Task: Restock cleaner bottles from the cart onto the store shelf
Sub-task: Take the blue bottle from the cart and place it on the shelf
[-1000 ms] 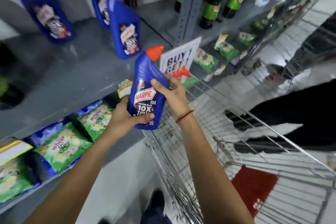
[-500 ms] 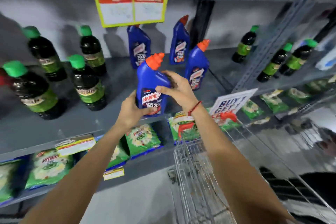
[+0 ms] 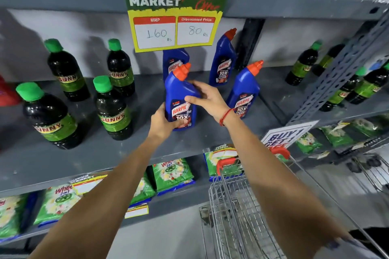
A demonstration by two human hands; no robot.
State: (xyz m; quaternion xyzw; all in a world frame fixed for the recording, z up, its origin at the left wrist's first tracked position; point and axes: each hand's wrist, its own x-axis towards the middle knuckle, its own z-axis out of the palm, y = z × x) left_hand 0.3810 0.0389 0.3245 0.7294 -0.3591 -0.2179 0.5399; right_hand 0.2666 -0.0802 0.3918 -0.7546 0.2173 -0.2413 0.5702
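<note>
Right now we've got both hands on one blue cleaner bottle [image 3: 180, 99] with an orange cap, over the grey middle shelf [image 3: 147, 147]. Our left hand [image 3: 163, 121] cups the base, thumb across the lower label. Our right hand [image 3: 207, 99] wraps the upper body from the right side, fingers [image 3: 194, 85] curled around the shoulder, red thread on that wrist. Bottle is upright, tilted slightly; can't tell whether its base is touching the shelf, our left hand blocks that. Three more blue bottles stand on the same shelf: one [image 3: 244, 90] just right of our right hand, two behind near the back wall [image 3: 224, 59] [image 3: 175, 60]. Dark bottles with green caps [image 3: 112, 107] stand to the left. A yellow price sign [image 3: 174, 16] hangs from the shelf above. Wire cart [image 3: 237, 212] sits lower right, under our right forearm. Green packets [image 3: 172, 174] fill the shelf below.
</note>
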